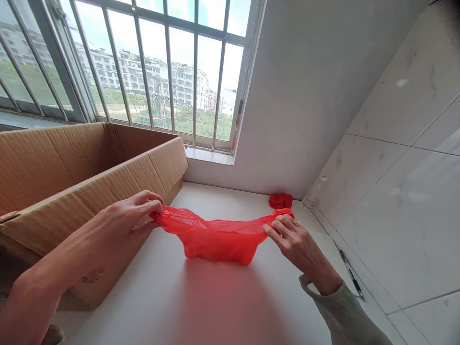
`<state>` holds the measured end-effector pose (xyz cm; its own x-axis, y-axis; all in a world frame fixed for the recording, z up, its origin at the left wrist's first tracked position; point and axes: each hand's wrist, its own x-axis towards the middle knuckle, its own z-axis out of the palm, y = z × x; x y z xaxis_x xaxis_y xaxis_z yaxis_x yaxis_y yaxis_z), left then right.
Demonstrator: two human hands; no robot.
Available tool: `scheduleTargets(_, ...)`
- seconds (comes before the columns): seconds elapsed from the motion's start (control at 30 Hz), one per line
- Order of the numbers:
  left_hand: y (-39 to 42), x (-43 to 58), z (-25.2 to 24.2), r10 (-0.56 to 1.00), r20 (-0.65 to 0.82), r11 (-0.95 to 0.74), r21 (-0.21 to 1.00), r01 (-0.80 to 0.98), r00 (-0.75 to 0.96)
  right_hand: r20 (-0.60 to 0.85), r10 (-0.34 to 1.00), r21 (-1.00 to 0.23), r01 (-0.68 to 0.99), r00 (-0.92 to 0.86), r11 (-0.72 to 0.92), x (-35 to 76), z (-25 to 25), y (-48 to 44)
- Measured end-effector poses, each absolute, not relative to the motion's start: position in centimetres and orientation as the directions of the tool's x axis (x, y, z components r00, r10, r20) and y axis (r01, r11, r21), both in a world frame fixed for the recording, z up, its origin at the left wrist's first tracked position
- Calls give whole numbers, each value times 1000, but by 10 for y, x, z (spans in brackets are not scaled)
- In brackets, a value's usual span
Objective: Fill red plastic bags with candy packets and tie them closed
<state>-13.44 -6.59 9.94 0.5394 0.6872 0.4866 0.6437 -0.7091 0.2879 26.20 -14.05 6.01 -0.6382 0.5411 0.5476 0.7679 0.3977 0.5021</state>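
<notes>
Both hands are up over the white counter (215,306), stretching a thin red plastic bag (215,239) between them. The left hand (125,218) has its fingers (153,203) pinched closed on the bag's left end, and the right hand (293,242) has its fingers (275,232) pinched shut on the right end. The bag's top edge runs pretty taut from hand to hand, with the middle sagging down until it looks like it just touches the counter, though I can't tell for sure.

Room-wise: the left side is tight. A big open cardboard box (89,182) sits right beside the left hand, and its long wall runs along that forearm. On the right, the tiled wall (406,191) hems in the counter edge, with a pen (354,282) lying along the base near the right sleeve. Behind the bag there's a small red bundle (281,200) in the far corner, close to the right hand but not touching. The barred window (161,72) is beyond the box. The near middle of the counter is open.
</notes>
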Motion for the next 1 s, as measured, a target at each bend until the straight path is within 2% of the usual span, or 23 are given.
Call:
scheduleTargets(0.07,-64,-136,103,705,428,-705,334,626,566,579,508,475,770,-638,426,259,66,-146)
scheduleTargets(0.1,-65,-135,105,710,395,-704,400,587,583,600,492,458,775,-631,435,258,68,-148)
scheduleTargets(0.17,-66,-130,107,734,319,-640,620,454,599,637,474,430,791,-607,435,255,69,-150)
scheduleTargets(0.23,-67,-123,104,755,261,-498,826,266,601,653,489,419,814,-579,403,254,66,-146)
scheduleTargets(0.3,-66,-115,96,765,243,-341,938,55,596,653,530,418,841,-541,343,257,61,-139)
scheduleTargets(0.37,-62,-110,84,758,275,-245,960,-133,592,657,585,382,879,-476,286,264,55,-130)
scheduleTargets(0.43,-58,-108,73,744,318,-226,948,-226,588,660,649,270,926,-378,265,274,52,-123)
scheduleTargets(0.5,-55,-107,67,729,349,-273,937,-218,589,612,740,64,950,-278,304,285,53,-118)
scheduleTargets(0.6,-51,-102,67,688,385,-345,919,-190,615,519,838,-291,887,-168,358,294,63,-115)
scheduleTargets(0.67,-49,-95,72,659,394,-350,915,-202,641,550,828,-421,823,-103,382,290,76,-113)
scheduleTargets(0.83,-48,-64,87,688,331,-350,931,-104,646,662,748,-560,640,-35,526,255,106,-104)
scheduleTargets(1.0,-49,-22,83,751,218,-357,928,106,624,624,753,-550,566,-209,613,210,109,-93)
